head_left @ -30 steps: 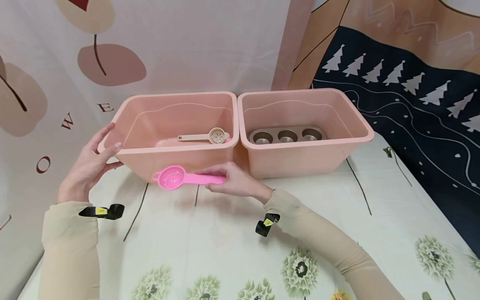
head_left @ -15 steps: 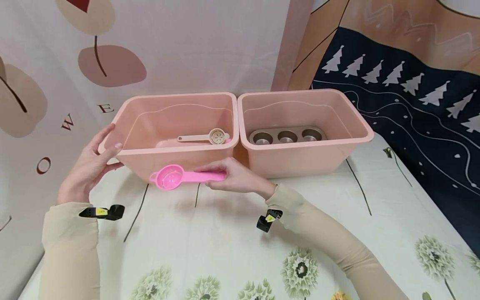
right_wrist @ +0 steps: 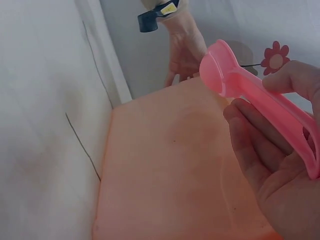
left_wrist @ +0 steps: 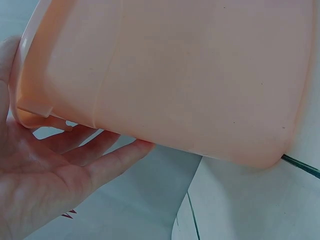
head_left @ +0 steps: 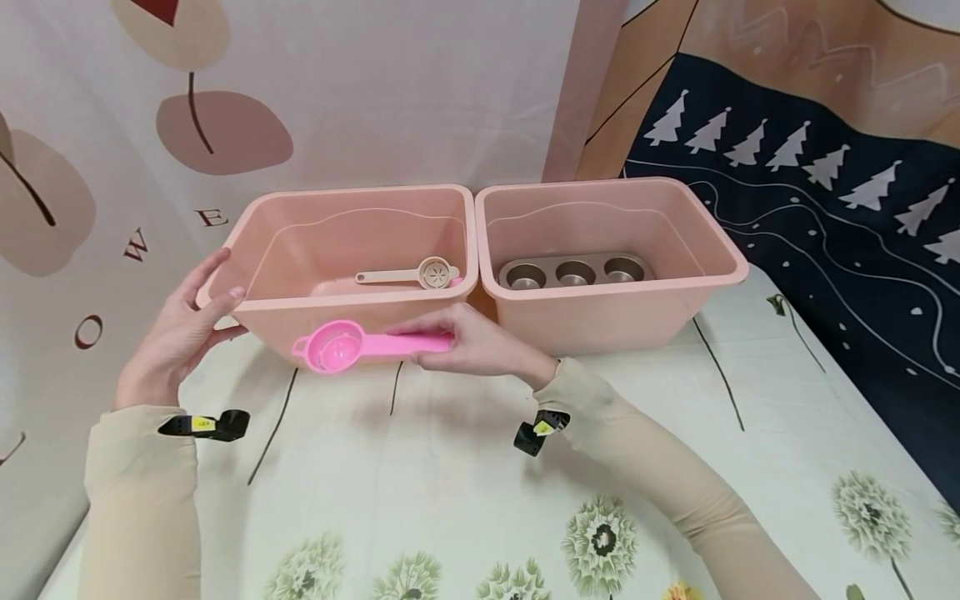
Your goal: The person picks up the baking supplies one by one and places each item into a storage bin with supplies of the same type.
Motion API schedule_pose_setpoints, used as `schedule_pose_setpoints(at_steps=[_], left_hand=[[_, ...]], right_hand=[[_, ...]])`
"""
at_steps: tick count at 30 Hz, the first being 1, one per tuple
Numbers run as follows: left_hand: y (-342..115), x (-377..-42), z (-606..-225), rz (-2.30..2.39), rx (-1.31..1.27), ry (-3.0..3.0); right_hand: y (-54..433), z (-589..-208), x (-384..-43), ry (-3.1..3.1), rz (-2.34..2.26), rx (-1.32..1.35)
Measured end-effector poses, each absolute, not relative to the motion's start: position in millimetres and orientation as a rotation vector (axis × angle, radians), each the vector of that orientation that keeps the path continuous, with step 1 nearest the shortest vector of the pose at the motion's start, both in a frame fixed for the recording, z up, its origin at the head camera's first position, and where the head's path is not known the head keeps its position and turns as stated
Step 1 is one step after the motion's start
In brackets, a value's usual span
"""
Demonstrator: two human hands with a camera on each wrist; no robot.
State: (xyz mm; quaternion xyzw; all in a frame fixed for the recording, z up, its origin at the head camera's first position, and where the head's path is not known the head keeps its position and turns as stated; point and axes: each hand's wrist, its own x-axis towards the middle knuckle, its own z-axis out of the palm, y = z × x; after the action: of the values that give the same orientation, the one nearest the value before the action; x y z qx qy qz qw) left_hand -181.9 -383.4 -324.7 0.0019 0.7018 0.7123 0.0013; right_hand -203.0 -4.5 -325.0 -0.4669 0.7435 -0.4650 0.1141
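Note:
My right hand [head_left: 480, 342] pinches a pink egg separator [head_left: 334, 347] by its handle, thumb on one side and fingers on the other. Its round cup points left, in front of the left pink bin [head_left: 345, 312]. The right wrist view shows the egg separator [right_wrist: 220, 70] raised beside the bin's outer wall. At the bin's left end, my left hand [head_left: 183, 329] grips the rim. In the left wrist view, the fingers of that hand [left_wrist: 55, 170] reach along the outside wall below the rim. A beige egg separator [head_left: 433, 272] lies inside this bin, partly over something pink.
A second pink bin [head_left: 592, 321] stands close against the first on the right, holding a metal muffin tin [head_left: 575, 272]. A flower-printed cloth [head_left: 420, 492] covers the table. Behind the bins hangs a printed curtain [head_left: 390, 92].
My right hand has lifted slightly and carried the pink egg separator a little up and left, nearer the left bin's rim. The left hand and both bins stay put.

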Motion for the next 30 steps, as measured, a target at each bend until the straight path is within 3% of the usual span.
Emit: schedule_pose_setpoints(at_steps=[14,22,30], left_hand=[[-384.8,-180.5,-326.8,2.291,0.035,2.14],[-385.3,-181.4,-326.4,2.31,0.031,2.116],[-382.3,-181.2,-324.5,2.241,0.001,2.196]], right_hand=[[-1.6,-303.7,-210.3,2.174,-1.363,-1.426],[-0.7,-293.7,-211.2,2.107,-1.456,-1.294],[-2.8,-283.7,-223.9,2.177,-1.413,-1.427]])
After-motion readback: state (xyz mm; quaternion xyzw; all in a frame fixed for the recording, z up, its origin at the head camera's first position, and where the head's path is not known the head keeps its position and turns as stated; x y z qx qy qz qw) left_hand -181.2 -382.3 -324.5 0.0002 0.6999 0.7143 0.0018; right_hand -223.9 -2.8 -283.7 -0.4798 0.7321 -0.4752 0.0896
